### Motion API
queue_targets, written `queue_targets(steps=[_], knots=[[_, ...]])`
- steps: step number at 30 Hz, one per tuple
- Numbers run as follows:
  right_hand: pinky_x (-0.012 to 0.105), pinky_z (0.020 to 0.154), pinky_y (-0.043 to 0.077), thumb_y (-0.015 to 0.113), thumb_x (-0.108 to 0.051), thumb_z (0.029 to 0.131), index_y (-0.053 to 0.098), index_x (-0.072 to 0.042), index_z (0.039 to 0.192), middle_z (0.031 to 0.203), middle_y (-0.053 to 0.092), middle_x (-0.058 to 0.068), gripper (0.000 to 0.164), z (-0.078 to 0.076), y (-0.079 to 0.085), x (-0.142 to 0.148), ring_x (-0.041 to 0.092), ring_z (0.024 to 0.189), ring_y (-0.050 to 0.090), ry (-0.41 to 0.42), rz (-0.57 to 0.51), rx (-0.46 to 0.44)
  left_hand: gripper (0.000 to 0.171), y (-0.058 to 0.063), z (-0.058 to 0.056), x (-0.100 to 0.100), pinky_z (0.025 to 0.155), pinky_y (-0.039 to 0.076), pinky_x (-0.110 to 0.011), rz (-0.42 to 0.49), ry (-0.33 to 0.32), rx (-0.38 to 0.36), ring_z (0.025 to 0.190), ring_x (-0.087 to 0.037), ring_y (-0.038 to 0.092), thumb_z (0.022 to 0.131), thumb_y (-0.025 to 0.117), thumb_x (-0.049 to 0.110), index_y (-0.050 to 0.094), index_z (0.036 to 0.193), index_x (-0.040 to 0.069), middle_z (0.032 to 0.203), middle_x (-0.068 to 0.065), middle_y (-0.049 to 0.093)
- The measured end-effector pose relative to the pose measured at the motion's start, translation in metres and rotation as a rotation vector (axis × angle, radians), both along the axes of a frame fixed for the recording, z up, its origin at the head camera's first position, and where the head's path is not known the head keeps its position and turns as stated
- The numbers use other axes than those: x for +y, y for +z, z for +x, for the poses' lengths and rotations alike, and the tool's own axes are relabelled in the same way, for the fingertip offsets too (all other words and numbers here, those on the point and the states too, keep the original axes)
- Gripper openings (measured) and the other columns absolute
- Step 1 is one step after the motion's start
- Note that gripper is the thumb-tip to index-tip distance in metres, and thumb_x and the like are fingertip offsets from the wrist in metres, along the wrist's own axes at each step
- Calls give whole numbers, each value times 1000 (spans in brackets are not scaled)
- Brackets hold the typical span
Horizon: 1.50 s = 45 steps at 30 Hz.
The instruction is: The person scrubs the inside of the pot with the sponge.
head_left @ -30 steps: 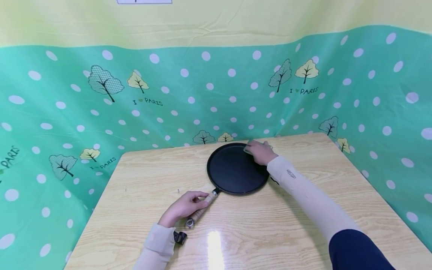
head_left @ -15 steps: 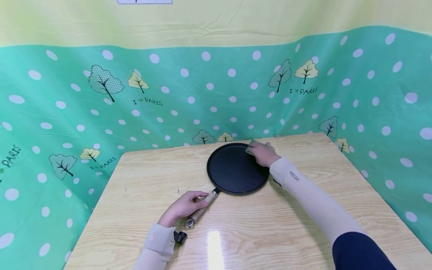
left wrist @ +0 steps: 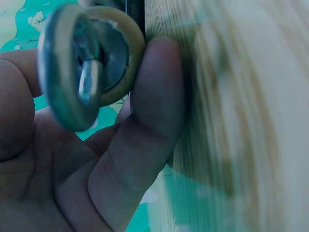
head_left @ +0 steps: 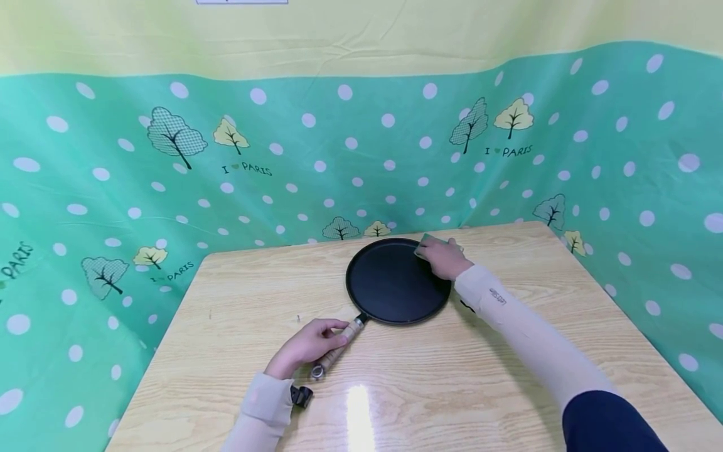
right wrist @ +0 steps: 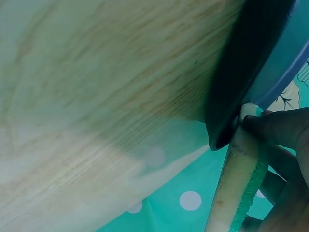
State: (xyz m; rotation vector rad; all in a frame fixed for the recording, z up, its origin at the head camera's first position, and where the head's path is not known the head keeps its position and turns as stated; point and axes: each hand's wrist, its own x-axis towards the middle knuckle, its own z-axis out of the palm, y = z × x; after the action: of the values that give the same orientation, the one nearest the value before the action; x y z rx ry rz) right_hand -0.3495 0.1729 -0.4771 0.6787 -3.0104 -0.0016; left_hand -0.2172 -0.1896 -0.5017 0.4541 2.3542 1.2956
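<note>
A flat black round pan [head_left: 392, 282] lies on the wooden table [head_left: 243, 301]. Its wood-look handle [head_left: 341, 345] points toward me, and my left hand [head_left: 307, 346] grips it. The left wrist view shows the metal hanging ring [left wrist: 72, 72] at the handle's end, with my fingers [left wrist: 140, 145] curled beside it. My right hand [head_left: 443, 256] holds a yellow sponge with a green scouring side [head_left: 425, 241] on the pan's far right rim. In the right wrist view the sponge [right wrist: 236, 188] stands edge-on against the dark pan rim [right wrist: 246, 72].
A green polka-dot cloth [head_left: 361, 150] with tree prints hangs round the table's far, left and right sides. A glare spot [head_left: 358, 408] shines on the tabletop near me.
My right hand and the sponge have slid a little to the right along the pan's far rim. The left hand and the pan have stayed put.
</note>
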Motion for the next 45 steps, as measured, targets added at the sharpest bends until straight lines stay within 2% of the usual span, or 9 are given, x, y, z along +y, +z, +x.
queue_targets(steps=[5, 11, 18, 27, 45], knots=[[75, 104, 40, 65, 8, 97, 70, -9, 137, 142, 62, 16, 43, 5, 2, 5, 37, 137, 54, 16, 9, 10, 40, 0, 0, 1, 68, 43, -31, -6, 7, 7, 77, -18, 51, 103, 68, 13, 65, 139, -5, 86, -5, 57], [76, 100, 42, 62, 10, 98, 73, -10, 133, 135, 66, 15, 42, 7, 0, 9, 37, 131, 59, 20, -26, 36, 39, 0, 1, 1, 70, 43, -33, -7, 9, 12, 78, -19, 50, 103, 68, 13, 65, 139, -4, 87, -6, 56], [79, 103, 37, 63, 10, 98, 74, -9, 132, 136, 66, 16, 40, 10, 1, 9, 38, 130, 59, 5, -34, 17, 39, 0, 1, 1, 70, 44, -33, 2, -2, 16, 80, -19, 51, 103, 68, 12, 65, 139, -5, 88, -6, 58], [79, 104, 38, 62, 9, 99, 74, -10, 132, 137, 66, 15, 40, 15, 6, 9, 38, 132, 58, -6, -18, 0, 39, 0, 1, 1, 70, 44, -33, 6, -3, 16, 79, -19, 51, 104, 68, 13, 65, 139, -5, 88, -6, 58], [80, 105, 34, 65, 10, 96, 73, -9, 133, 139, 65, 17, 42, 27, 5, 14, 40, 135, 55, -38, -17, -18, 39, 1, 2, 2, 67, 43, -32, -10, 12, 5, 76, -19, 50, 104, 68, 13, 65, 139, -3, 87, -6, 57]])
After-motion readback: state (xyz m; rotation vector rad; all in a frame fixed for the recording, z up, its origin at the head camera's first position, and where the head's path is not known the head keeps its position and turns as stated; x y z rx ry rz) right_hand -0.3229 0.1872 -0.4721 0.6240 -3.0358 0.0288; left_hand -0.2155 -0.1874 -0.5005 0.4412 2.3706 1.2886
